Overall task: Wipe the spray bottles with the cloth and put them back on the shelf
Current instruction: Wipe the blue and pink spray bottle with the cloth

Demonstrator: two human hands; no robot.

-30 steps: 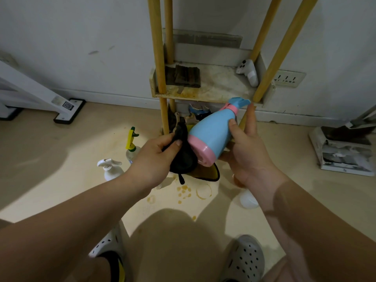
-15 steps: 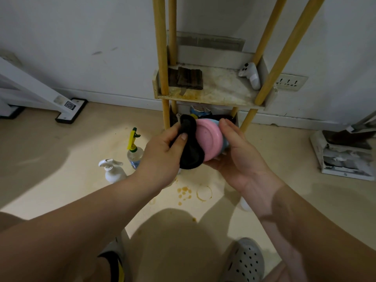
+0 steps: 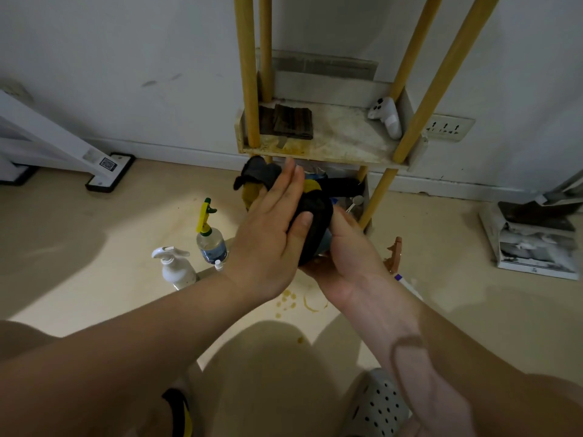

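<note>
The cloth (image 3: 315, 216) is pressed against the spray bottle (image 3: 326, 243) by the left hand (image 3: 268, 247), fingers held straight. The spray bottle, almost wholly covered, is gripped from below by the right hand (image 3: 347, 257), thumb curled alongside. 2 more are stood on the floor at left: a white bottle (image 3: 173, 269) and a yellow-topped bottle (image 3: 209, 238). Beyond, the shelf (image 3: 315, 152) is set against the wall.

— What is lying on the shelf (image 3: 325, 152)?
— A folded rag (image 3: 291, 121) is lying at its left end, and a controller (image 3: 386, 116) is resting in its right rear corner.
— And on the floor (image 3: 94, 247)?
— A spray bottle (image 3: 209, 238) and a pump bottle (image 3: 173, 266) are standing left of the shelf, the pump bottle nearer.
— The hands?
— The left hand (image 3: 271, 234) is lying over the cloth (image 3: 312, 222), the right hand (image 3: 347, 257) under the held bottle (image 3: 325, 244), both before the shelf.
</note>
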